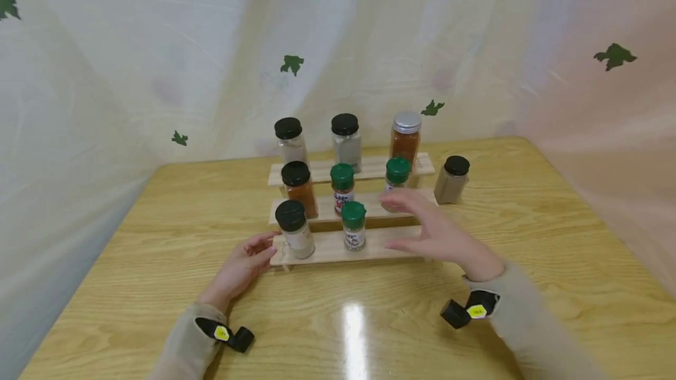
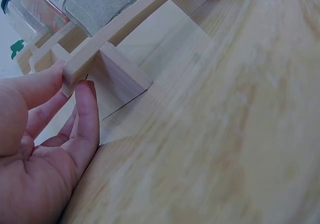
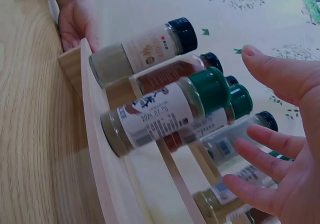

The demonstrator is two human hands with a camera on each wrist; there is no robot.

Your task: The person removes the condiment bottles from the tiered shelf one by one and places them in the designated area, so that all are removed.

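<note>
A three-tier wooden spice rack [image 1: 327, 249] stands on the table, with spice jars on every tier. My left hand [image 1: 237, 268] pinches the left end of its lowest shelf; thumb and fingers around the board [image 2: 80, 64] show in the left wrist view. My right hand [image 1: 446, 236] hovers over the rack's right side, fingers spread and holding nothing. Partly behind it is a green-capped jar [image 1: 397, 172] on the middle tier. The lowest tier bears a black-capped jar [image 1: 300, 239] at left and a green-capped jar [image 1: 354, 230] near the middle.
A black-capped jar [image 1: 451, 183] stands on the table [image 1: 528, 239] just right of the rack. The top tier holds two black-capped jars and a silver-lidded jar [image 1: 405, 142] of orange-red spice. Behind hangs a pale leaf-patterned cloth [image 1: 222, 75].
</note>
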